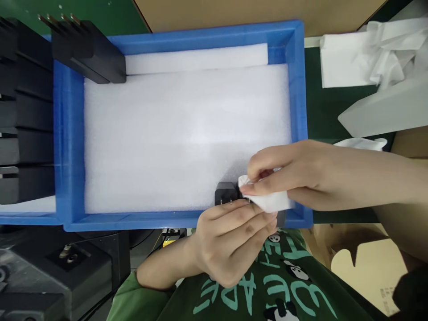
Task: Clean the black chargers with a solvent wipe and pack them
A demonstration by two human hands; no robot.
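My left hand [236, 243] is wrapped around black plug adapters [225, 191] at the lower right edge of the blue tray [63, 147]. Metal prongs on them face up toward me; my fingers and the cloth hide most of their bodies, so I cannot tell how many there are. A folded white cloth [276, 202] is pinched in my right hand [284, 174] and pressed against the adapters just above my left fingers. Two more black adapters [96, 55] stand side by side in the tray's upper left corner, prongs up.
White foam sheets [187, 138] line the tray. Several black adapters [30, 111] sit in a second tray on the left. White wipes [347, 60] and a translucent plastic sheet [384, 109] lie on the right, cardboard [254, 15] stands behind, and dark equipment [67, 263] is lower left.
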